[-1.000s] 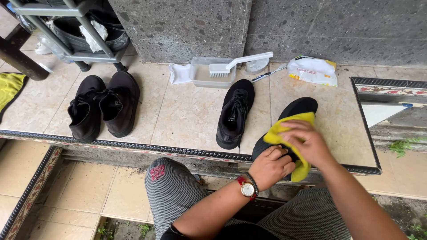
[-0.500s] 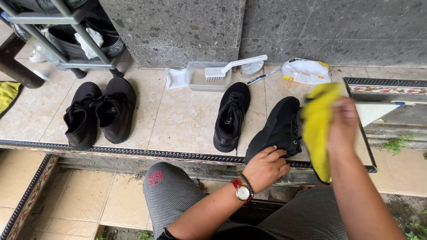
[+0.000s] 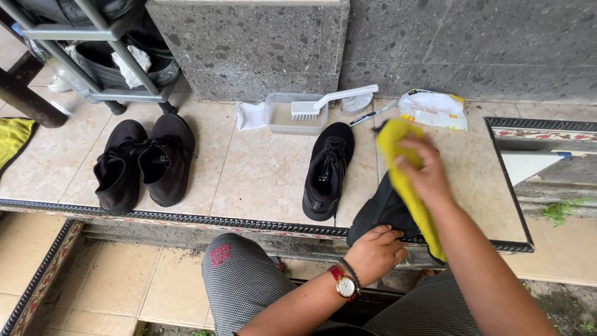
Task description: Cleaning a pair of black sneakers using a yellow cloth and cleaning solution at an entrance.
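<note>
Black shoe (image 3: 379,214): lies at the front edge of the tiled ledge (image 3: 261,174), heel end toward the person, largely covered by the cloth and the right forearm. Left hand (image 3: 375,252) is clamped over its near end, fingers curled on the black upper; a red-strapped wristwatch (image 3: 343,284) sits on that wrist.

Yellow cloth (image 3: 407,180): gripped in the right hand (image 3: 423,171), fingers closed around its upper part; it hangs down along the forearm and drapes over the shoe.

Second black shoe (image 3: 328,169): laced, standing on the ledge just beside the held one, to its left, toe toward the wall.

Pair of black shoes (image 3: 143,163): side by side, touching, well apart to the left on the same ledge.

Clear plastic tub (image 3: 289,118): against the grey stone wall, with a white scrubbing brush (image 3: 329,101) resting across its rim. White folded cloth (image 3: 250,115) just left of the tub.

Toothbrush (image 3: 372,114): lying between the tub and a soft tissue packet (image 3: 433,109).

Metal rack (image 3: 93,43): top left, holding dark items.

Yellow fabric (image 3: 12,138): at the left edge.

Person's knees in grey checked trousers (image 3: 239,286): below the ledge.
</note>
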